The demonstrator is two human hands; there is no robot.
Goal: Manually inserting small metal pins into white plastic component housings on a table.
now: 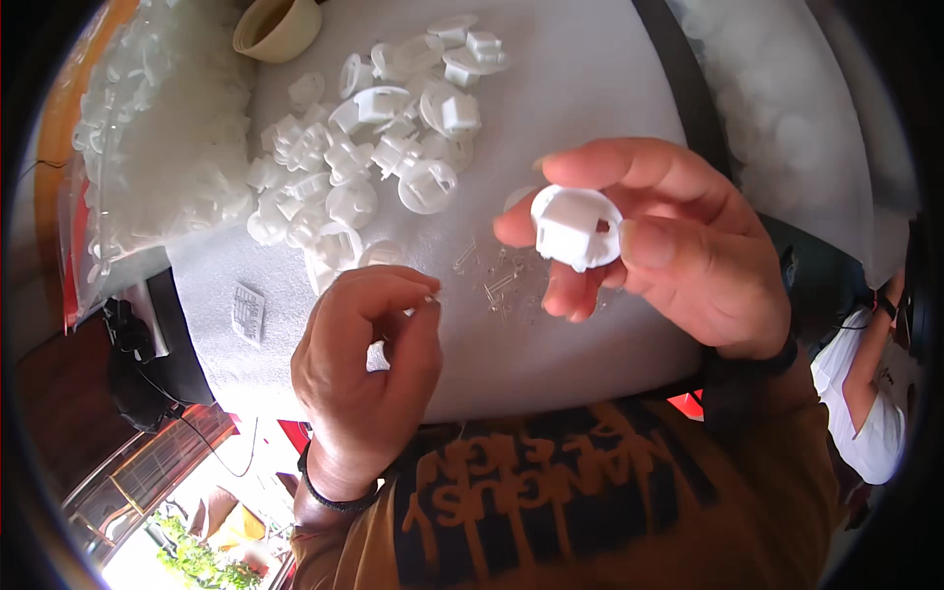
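Note:
Between the thumb and fingers of my right hand is a round white plastic fitting, with a raised boxy part and a small square hole on it. It is held up above the table. My left hand is closed in a pinch, thumb against forefinger, apart from the fitting; whatever its fingertips hold is too small to make out. Small thin metal pins lie scattered on the table between the two hands. Beyond my left hand spreads a loose pile of similar white plastic fittings.
A pale covered table carries all this. Clear bags of white parts stand at the left and right. There is a cream cup at the far left and a small printed slip nearer. Another person is at the right edge.

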